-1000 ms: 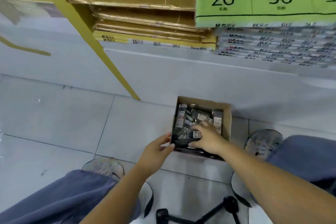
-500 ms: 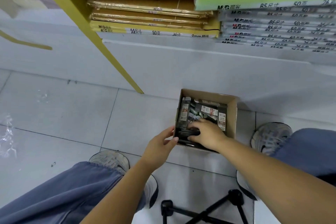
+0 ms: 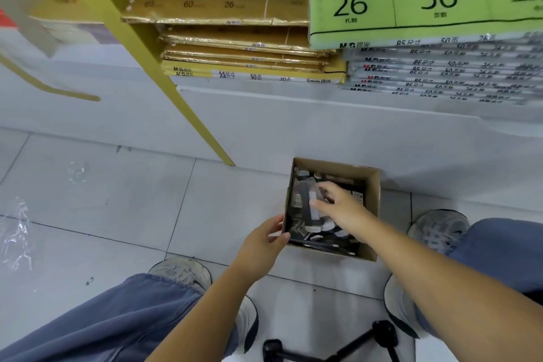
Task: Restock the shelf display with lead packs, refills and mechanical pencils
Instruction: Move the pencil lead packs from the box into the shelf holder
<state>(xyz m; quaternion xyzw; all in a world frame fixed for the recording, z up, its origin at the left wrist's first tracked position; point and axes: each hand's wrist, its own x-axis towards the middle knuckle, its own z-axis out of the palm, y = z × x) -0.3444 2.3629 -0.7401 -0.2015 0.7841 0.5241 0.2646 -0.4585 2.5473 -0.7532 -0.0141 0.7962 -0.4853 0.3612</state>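
A pale tiled floor (image 3: 117, 214) fills the near and left part of the scene. Along the far side runs the white shelf base (image 3: 293, 126), crossed by a yellow upright (image 3: 141, 47). The shelf carries flat stacks of paper pads (image 3: 235, 38), with a green-covered one (image 3: 411, 9) to the right. No display for pencils or leads is in view.

The person's legs in blue trousers (image 3: 102, 317) come in at the near edge. Between the shoes stands a small open cardboard box (image 3: 370, 209), just in front of the shelf base.

The left hand (image 3: 261, 244) grips the box's near-left corner, thumb over the rim and fingers against the outer wall. The right hand (image 3: 340, 209) reaches into the box, with thumb and fingers bent toward each other on a dark pack (image 3: 305, 204). That pack is blurred, but it looks pinched.

The rest of the stock (image 3: 320, 228), small packs with pale labels, lies jumbled in the box. Whether they are leads, refills or pencils is too blurred to tell.

The step in hand appears to be picking stock out of the box while steadying it. The next move likely calls for lifting the pack clear without dragging its neighbours, then finding its slot on the display.
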